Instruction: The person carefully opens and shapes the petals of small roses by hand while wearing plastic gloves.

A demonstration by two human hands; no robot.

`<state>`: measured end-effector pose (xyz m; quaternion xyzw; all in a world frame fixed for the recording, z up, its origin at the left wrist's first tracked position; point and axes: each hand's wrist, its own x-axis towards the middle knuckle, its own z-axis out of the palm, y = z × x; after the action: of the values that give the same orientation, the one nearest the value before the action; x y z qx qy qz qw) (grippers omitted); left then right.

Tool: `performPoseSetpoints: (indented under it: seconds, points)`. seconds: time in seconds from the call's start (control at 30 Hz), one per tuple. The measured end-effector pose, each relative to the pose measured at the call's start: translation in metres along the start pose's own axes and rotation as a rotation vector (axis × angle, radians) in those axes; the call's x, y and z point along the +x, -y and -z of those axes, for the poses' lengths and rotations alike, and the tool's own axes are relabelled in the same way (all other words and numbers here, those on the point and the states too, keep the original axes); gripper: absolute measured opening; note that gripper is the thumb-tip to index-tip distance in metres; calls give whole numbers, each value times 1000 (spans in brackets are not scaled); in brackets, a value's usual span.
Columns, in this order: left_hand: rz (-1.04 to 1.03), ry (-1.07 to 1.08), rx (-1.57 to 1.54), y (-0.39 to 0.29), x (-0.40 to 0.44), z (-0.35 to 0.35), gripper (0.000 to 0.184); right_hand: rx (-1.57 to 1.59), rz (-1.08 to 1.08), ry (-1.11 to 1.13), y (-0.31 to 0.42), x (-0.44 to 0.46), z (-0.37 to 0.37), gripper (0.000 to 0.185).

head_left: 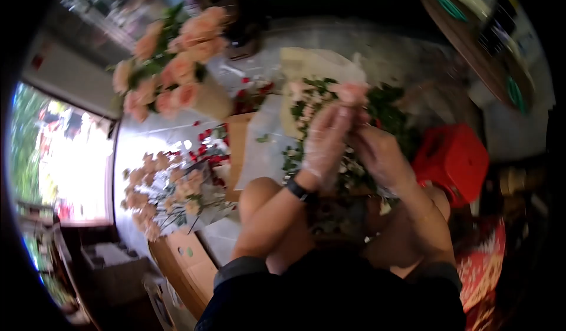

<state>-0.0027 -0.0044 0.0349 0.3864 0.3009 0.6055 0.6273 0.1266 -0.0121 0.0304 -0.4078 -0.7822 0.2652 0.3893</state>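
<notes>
A pink rose [352, 92] is held up in front of me, its bloom just above my fingertips. My left hand [325, 139], in a thin clear glove, is closed around the rose right below the bloom. My right hand [382, 154] is pinched close beside it, at about the stem; what its fingers grip is hidden and blurred. Beneath and behind both hands lie small pale pink flowers [307, 111] with green leaves. Cream wrapping paper [321, 62] is spread behind them, and dark green foliage [389, 110] lies to the right.
Large peach roses [183, 68] stand at the upper left. Below them are red petals [207, 139], beige-pink flowers [159, 183] and a cardboard box [186, 260]. At the right sits a red plastic container [453, 161]. A wooden-edged table [471, 48] stands at the upper right.
</notes>
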Motion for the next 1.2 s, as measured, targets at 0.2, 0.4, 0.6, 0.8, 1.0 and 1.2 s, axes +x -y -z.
performPoseSetpoints:
  seconds: [0.2, 0.4, 0.6, 0.8, 1.0, 1.2]
  points:
    - [51, -73, -85, -1, -4, 0, 24, 169, -22, 38, -2, -1, -7, 20]
    - [-50, -53, 0, 5, -3, 4, 14, 94, -116, 8, 8, 6, 28, 20]
    - [33, -103, 18, 12, -5, -6, 8, 7, 175, -348, 14, 13, 31, 29]
    - [0, -23, 31, 19, -8, -7, 4, 3, 233, -283, 9, 13, 35, 26]
    - [15, -29, 87, 23, -10, -4, 3, -32, 114, -254, 6, 8, 35, 17]
    - [111, -32, -32, 14, -13, -8, 3, 122, 151, -300, -3, 8, 31, 15]
